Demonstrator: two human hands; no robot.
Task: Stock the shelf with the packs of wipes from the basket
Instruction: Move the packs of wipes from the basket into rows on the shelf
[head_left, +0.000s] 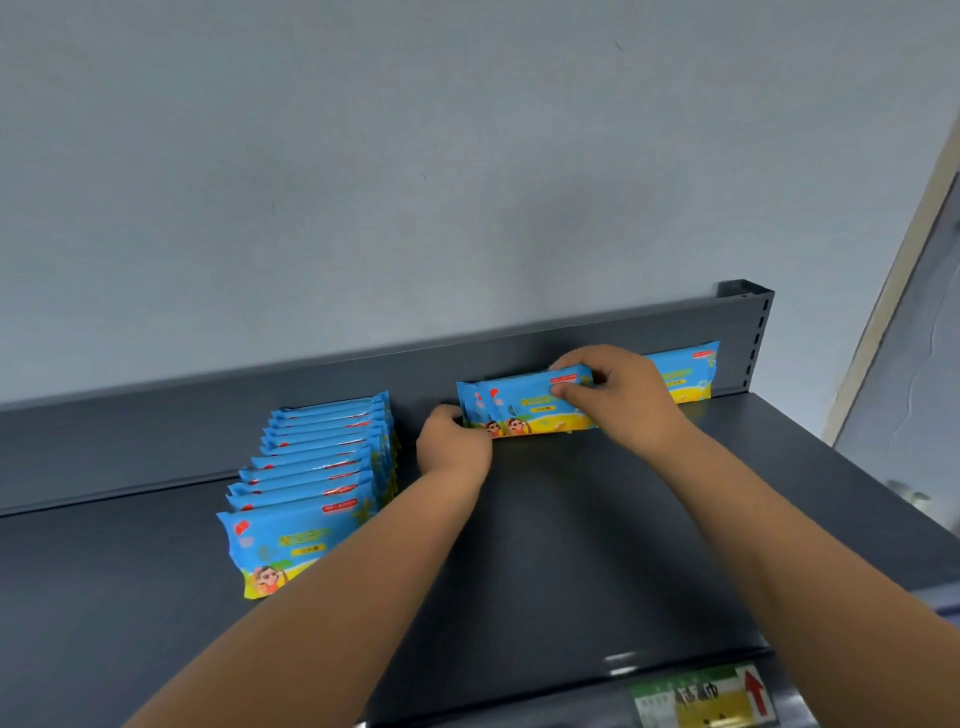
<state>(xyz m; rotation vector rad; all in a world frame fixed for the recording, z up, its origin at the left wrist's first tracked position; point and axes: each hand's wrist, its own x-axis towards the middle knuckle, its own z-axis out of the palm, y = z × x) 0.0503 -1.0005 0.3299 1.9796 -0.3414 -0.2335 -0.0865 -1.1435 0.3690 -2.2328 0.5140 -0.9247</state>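
A plain grey-blue wall (363, 156) rises behind a dark metal shelf (597, 545) with a low back panel (156, 415).

On the left of the shelf stands a row of packs (317, 478). They are blue and yellow, upright on their long edges, and filed one behind another from near the front edge back to the panel.

Just right of that row, across a narrow gap, the left hand (454, 447) curls its fingers round the left end of the held packs (524, 410). These look like two overlapping packs, standing on edge close to the back panel. The right hand (623, 395) pinches their upper right corner between thumb and fingers. Both grips are closed on the same packs.

Behind the right hand a further pack (691, 376) stands against the panel, beside the slotted upright post (748, 332). At the near right, a price label (701, 696) with a red arrow sits on the shelf's front lip.

I'd say the step in hand is seating these packs as the start of a second row. The next move calls for squaring them upright so they don't tip when let go, then reaching for more.

The basket isn't in view, so I can't tell how much stock remains. The shelf holds the one full row, the held packs and the pack at the right.
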